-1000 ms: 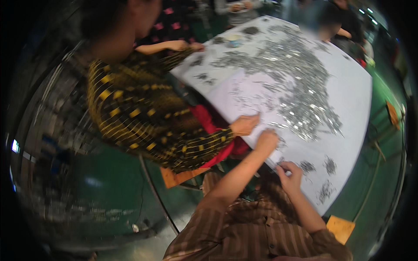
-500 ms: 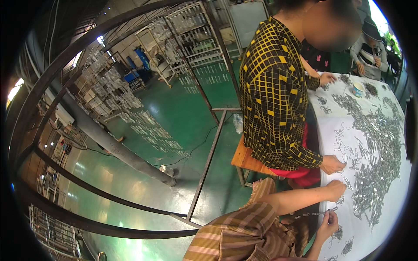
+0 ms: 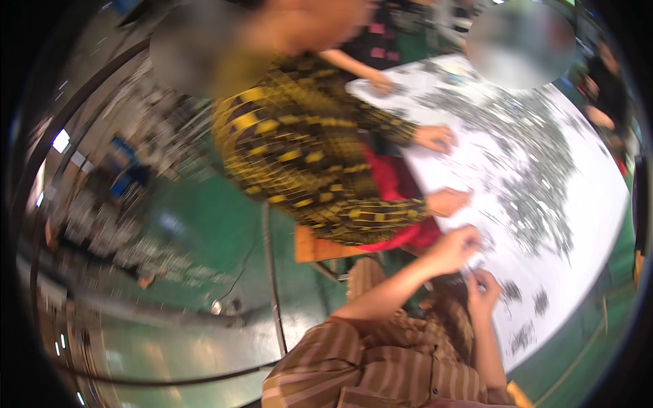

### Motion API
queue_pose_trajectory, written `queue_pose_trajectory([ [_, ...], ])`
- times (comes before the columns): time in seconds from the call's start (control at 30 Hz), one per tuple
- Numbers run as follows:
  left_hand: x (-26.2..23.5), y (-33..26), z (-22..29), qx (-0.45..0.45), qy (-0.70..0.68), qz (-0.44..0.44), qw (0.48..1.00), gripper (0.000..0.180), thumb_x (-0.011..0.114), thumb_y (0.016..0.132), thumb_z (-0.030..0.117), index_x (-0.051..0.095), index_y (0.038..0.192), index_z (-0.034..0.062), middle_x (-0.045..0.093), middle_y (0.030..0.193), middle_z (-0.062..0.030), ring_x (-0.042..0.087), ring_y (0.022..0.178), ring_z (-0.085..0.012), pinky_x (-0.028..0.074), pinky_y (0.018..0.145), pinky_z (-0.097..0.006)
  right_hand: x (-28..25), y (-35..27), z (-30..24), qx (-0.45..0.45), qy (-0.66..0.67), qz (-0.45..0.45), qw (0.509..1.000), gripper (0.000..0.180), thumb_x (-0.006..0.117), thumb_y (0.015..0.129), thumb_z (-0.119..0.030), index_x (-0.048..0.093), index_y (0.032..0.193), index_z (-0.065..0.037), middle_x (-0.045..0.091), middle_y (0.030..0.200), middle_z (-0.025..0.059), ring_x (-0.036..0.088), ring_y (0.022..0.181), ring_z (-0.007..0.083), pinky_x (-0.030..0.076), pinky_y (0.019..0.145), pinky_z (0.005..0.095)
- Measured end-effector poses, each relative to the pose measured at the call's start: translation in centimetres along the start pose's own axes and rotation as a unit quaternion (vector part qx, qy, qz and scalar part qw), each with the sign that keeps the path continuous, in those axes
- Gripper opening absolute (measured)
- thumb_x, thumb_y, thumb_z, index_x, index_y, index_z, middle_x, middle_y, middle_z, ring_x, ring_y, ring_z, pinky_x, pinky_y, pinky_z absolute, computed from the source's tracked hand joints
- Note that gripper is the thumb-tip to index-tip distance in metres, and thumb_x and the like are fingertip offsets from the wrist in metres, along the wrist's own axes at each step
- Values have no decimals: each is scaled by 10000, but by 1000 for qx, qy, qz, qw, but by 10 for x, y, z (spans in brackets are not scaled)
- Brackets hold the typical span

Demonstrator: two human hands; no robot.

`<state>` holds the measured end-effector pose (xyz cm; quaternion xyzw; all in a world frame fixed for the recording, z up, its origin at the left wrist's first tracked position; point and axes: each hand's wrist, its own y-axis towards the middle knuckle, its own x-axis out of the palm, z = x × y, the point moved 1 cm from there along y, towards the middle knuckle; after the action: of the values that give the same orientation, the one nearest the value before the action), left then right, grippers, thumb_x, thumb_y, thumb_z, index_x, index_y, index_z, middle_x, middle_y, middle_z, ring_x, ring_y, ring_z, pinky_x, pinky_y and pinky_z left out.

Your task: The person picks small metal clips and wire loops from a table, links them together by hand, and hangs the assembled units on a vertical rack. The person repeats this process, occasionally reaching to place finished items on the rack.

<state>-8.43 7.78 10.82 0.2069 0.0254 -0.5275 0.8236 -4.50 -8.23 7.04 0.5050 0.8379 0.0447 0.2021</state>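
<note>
Over the near edge of the white table, my left hand is closed, its fingertips pressed together beside small metal pieces. What it pinches is too blurred to name. Just nearer, my right hand pinches with thumb and forefinger, the two hands close together but apart. The chain of small metal links it held half a second ago is smeared now. Small dark heaps of wire hooks lie right of that hand. Beyond my hands spreads a large pile of flat silvery metal pieces.
On my left a co-worker in a black-and-yellow checked shirt sits on a wooden stool, both hands over the table. More people are at the far side and right. Metal frame bars and hanging rows of metal parts stand left, on green floor.
My view has swung right, so the table and people appear further left and the picture is blurred. My left hand has drawn a little closer to my right. The co-worker's second hand now shows over the table.
</note>
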Motion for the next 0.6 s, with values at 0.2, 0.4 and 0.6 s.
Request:
queue_pose_trajectory([
  [0.2,-7,-7,22,-1,0,-37,999,71,606,825,48,553,851,9,531,805,-31,502,686,-96,425,632,-241,-2,3,-23,42,-9,-10,999,136,693,752,-62,651,839,32,645,736,118,610,625,154,481,573,267],
  [0.4,-1,-9,24,-13,19,-59,998,75,600,820,29,541,847,-10,551,792,-56,544,702,-128,450,653,-260,-5,2,-18,35,-12,4,999,121,689,749,-55,647,829,24,627,705,116,605,589,159,475,548,263],
  [0.6,6,-12,21,-19,0,-36,999,85,576,826,38,512,856,-10,585,780,-125,592,713,-254,465,655,-332,0,3,-23,29,-25,-5,999,123,687,738,-51,649,833,18,628,705,118,599,574,178,471,545,274],
])
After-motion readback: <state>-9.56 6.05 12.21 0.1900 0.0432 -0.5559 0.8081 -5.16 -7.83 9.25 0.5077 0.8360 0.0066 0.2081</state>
